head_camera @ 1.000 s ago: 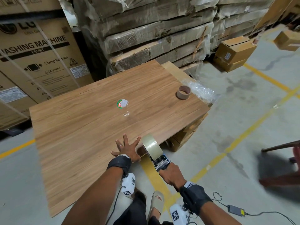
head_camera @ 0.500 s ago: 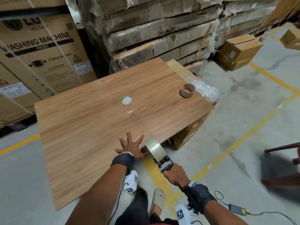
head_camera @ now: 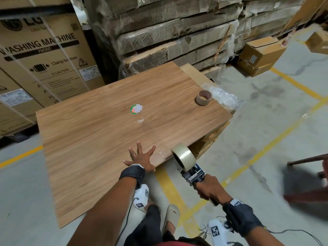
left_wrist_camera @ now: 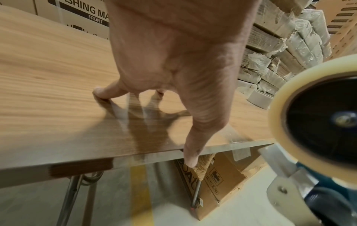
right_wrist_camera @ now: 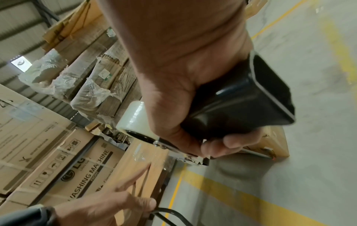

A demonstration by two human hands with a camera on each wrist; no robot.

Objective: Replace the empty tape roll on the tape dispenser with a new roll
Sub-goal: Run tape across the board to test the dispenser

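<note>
My left hand lies flat on the table at its 6 o'clock edge, fingers spread straight, thumb over the rim. A strip of clear tape lies at the hand's 3 o'clock. My right hand is clenched round the dispenser handle, off the table; the new roll sits mounted at its 11 o'clock. The empty core stands at the table's 2 o'clock.

Empty core on the table's far right; dispenser off its near edge.
</note>
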